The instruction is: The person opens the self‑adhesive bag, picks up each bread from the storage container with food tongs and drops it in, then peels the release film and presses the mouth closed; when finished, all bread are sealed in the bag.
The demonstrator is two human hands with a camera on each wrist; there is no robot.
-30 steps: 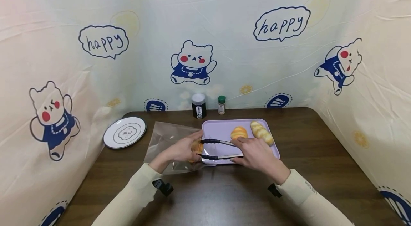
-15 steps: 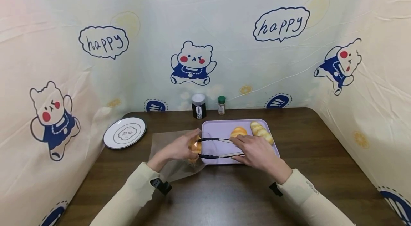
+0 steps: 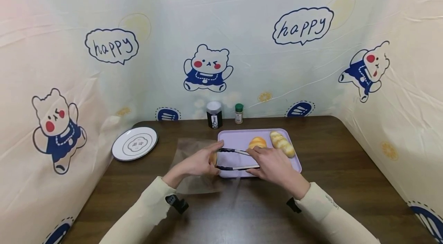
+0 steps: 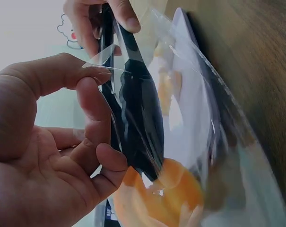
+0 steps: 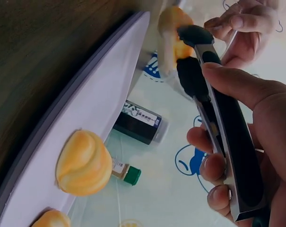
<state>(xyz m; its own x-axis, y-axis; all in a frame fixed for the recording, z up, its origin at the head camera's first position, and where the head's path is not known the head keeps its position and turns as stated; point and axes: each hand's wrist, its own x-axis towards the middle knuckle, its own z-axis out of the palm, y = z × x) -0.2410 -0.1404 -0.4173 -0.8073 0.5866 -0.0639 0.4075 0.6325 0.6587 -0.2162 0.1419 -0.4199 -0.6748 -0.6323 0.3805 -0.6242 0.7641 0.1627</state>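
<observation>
Curtain: hanging behind table, bear prints showing [image 3: 159,5]
Table: filling lower view, dark wood [image 3: 346,182]
Tray: lying flat, lilac, carrying loaf and bun [image 3: 235,139]
Bag: clear, lying left of tray, enclosing bread and tong tips [image 3: 187,147]
Plate: sitting far left, white, dark rim [image 3: 135,144]
Tongs: reaching into bag, tips touching bread [image 5: 230,127]
Right hand: gripping tongs, fingers curling round handles [image 3: 278,167]
Left hand: pinching bag film, thumb against finger [image 3: 197,161]
Loaf: resting at tray's right end, pale yellow [image 3: 282,144]
Jar: standing behind tray, dark, pale lid [image 3: 214,115]
Bread: sitting inside bag, orange, at tong tips [image 4: 147,203]
Bun: resting on tray beside loaf [image 3: 257,142]
Shaker: standing near jar, green cap [image 3: 238,114]
</observation>
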